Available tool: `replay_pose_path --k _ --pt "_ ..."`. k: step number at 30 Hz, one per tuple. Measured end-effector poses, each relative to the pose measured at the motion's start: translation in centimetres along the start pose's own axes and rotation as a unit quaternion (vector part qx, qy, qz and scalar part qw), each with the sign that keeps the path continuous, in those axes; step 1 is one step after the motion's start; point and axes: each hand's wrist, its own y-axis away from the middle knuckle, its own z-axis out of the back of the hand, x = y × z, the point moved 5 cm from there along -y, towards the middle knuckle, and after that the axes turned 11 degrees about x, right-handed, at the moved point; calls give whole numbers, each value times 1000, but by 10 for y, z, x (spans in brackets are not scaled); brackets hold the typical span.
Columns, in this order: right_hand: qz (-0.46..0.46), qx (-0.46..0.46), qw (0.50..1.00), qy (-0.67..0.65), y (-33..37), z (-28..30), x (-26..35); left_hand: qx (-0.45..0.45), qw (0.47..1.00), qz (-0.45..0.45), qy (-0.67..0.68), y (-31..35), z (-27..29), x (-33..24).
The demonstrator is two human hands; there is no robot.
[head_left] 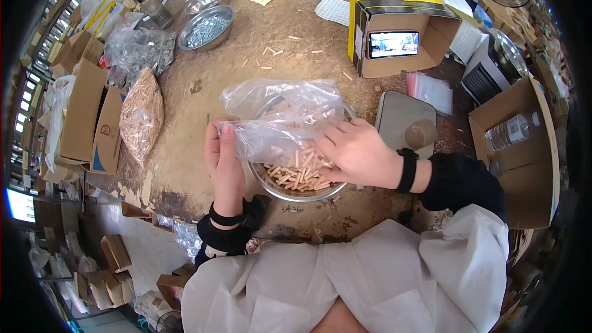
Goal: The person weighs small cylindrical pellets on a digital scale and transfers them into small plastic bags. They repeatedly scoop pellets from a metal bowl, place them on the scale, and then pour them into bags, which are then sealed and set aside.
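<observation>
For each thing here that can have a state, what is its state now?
clear plastic bag: open, held over the bowl
left hand: gripping the bag's edge
right hand: on the dowels, at the bag's mouth
metal bowl: partly filled with wooden dowels
phone: screen lit, inside a cardboard box
water bottle: lying on its side

Packing workshop: worn tabletop, metal bowls of screws, bagged wooden dowels, cardboard boxes, small scale.
</observation>
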Motion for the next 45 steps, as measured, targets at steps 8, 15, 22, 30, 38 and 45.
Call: replay_pose_path --k 8,15,22,30,38,45 --pt "-5 -53 983 -178 -6 39 -34 -172 981 31 86 -6 4 6" --pt "64 -142 949 -276 -32 80 -61 21 951 -43 -306 4 21 9" --pt "145 -142 972 -117 -53 92 -35 121 914 -107 -371 4 -2 -10" --pt "130 -68 980 -133 -70 70 -33 89 980 -56 -167 5 1 -2" --pt "103 80 986 -101 -14 59 -23 2 1000 3 -10 3 12 25" --pt "112 32 993 3 -11 18 -1 -12 991 36 129 3 -6 26"
